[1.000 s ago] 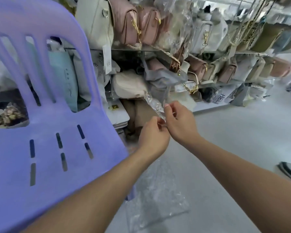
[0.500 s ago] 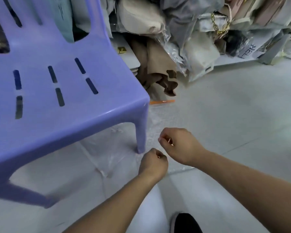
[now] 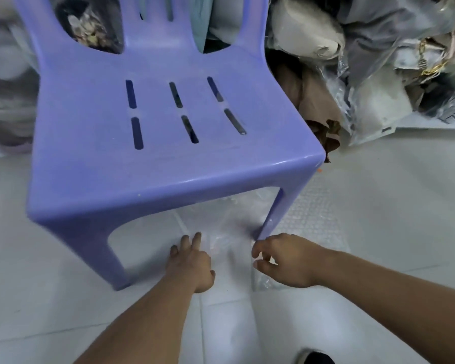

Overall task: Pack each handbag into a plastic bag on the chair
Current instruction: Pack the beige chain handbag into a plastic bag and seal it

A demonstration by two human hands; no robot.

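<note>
Both hands are down at floor level, neither one holding anything yet. Left hand (image 3: pixel 192 261) has its fingers out straight, tips on the clear plastic bag (image 3: pixel 221 227) lying flat on the tiles under the chair (image 3: pixel 168 164) front. Right hand (image 3: pixel 284 261) is half-curled, with thumb and fingers apart and nothing between them that I can see, just beside the chair leg.

Tip, imo: pin the film with the left fingertips, then pinch one edge only with the right and peel slowly, because clear sheets cling together.

The handbags (image 3: pixel 378 106) are piled well apart from my hands, beyond the chair on my right.
</note>
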